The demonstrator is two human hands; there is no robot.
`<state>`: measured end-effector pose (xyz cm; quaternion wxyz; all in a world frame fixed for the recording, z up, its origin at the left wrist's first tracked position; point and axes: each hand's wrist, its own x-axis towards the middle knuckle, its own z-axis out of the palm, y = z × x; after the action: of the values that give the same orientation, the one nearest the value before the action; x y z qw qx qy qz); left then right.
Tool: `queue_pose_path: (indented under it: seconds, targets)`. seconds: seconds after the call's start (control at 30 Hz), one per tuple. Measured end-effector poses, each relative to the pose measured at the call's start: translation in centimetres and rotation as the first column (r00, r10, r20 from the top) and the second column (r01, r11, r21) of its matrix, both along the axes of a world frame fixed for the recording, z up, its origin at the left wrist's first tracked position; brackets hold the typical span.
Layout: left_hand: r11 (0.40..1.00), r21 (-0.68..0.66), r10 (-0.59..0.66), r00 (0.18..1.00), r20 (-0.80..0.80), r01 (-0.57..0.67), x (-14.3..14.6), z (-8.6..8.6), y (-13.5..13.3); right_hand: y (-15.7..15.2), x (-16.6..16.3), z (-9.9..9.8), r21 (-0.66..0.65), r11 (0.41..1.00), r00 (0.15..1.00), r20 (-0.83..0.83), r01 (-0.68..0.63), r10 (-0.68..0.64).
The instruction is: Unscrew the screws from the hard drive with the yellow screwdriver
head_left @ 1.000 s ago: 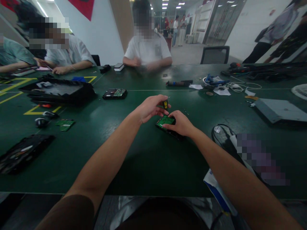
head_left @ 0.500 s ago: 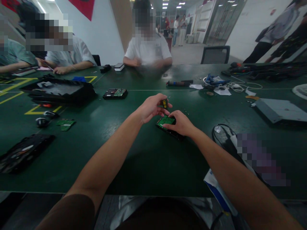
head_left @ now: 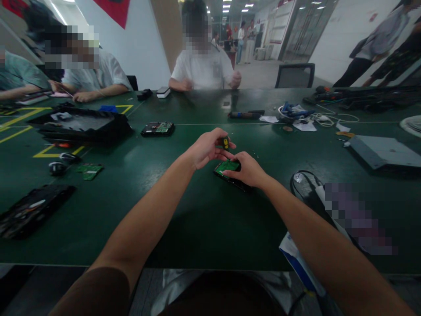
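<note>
In front of me lies a hard drive [head_left: 229, 165], its green circuit board facing up in a black case. My right hand [head_left: 248, 170] is closed on its right side, thumb and fingers over the board's edge. Above the board's far edge, my left hand [head_left: 212, 149] is closed around a screwdriver [head_left: 225, 142] with a black and yellow handle. The shaft and tip are hidden behind my fingers, so contact with the drive cannot be made out. Several tiny bits, perhaps screws [head_left: 255, 154], lie just beyond my right hand.
Another drive [head_left: 158, 128] lies farther left, near a black tray [head_left: 82, 125]. A loose green board [head_left: 90, 171] and a black opened device [head_left: 34, 208] are at left. On the right are a grey metal box [head_left: 388, 149] and a cable [head_left: 292, 182]. People sit across the table.
The yellow mark on the screwdriver handle shows a slightly different face, as if turned a little. Both hands keep almost the same place. The person opposite has a hand raised.
</note>
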<state>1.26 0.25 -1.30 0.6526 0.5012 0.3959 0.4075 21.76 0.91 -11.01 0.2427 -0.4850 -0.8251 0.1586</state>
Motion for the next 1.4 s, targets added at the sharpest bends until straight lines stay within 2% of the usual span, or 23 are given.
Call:
queue_pose_path:
  seconds: [0.13, 0.27, 0.5, 0.63, 0.73, 0.87, 1.0, 1.13, 1.23, 1.4]
  targets:
    - [0.998, 0.042, 0.036, 0.999, -0.019, -0.035, -0.25, -0.13, 0.23, -0.02, 0.11, 0.05, -0.012, 1.000, 1.000, 0.003, -0.018, 0.018]
    - [0.997, 0.079, 0.025, 0.998, -0.054, -0.021, -0.23, -0.19, 0.26, -0.05, 0.12, 0.04, -0.013, 1.000, 1.000, -0.004, -0.019, 0.019]
    - [1.000, 0.014, -0.011, 1.000, -0.010, 0.011, -0.16, -0.10, 0.24, -0.05, 0.01, 0.06, -0.005, 1.000, 1.000, 0.000, -0.001, 0.001]
    - [0.999, 0.039, 0.024, 0.999, -0.032, -0.023, -0.43, -0.14, 0.42, -0.05, -0.02, 0.18, -0.013, 1.000, 1.000, 0.008, -0.015, 0.015]
    - [0.998, 0.058, 0.006, 1.000, -0.029, -0.004, -0.32, -0.16, 0.31, -0.04, -0.09, 0.12, -0.003, 1.000, 1.000, 0.009, 0.000, 0.000]
    - [0.999, 0.042, -0.034, 0.999, 0.000, 0.034, 0.06, -0.16, 0.01, -0.04, -0.17, 0.01, -0.003, 1.000, 1.000, 0.000, 0.014, -0.014]
    - [1.000, 0.016, -0.006, 1.000, 0.015, 0.006, -0.09, -0.10, 0.09, -0.11, -0.10, 0.22, -0.014, 1.000, 1.000, 0.006, -0.001, 0.001]
    - [0.998, 0.049, 0.037, 0.999, -0.039, -0.035, -0.47, 0.04, 0.28, -0.19, 0.04, 0.44, -0.032, 0.999, 1.000, 0.016, -0.011, 0.011]
    - [0.997, 0.077, 0.021, 0.998, -0.060, -0.016, -0.36, 0.15, 0.17, -0.16, 0.04, 0.37, -0.022, 1.000, 1.000, 0.011, -0.013, 0.013]
    - [1.000, 0.026, -0.008, 1.000, -0.026, 0.009, 0.16, 0.13, -0.08, 0.00, -0.02, 0.07, -0.004, 1.000, 1.000, 0.008, 0.005, -0.005]
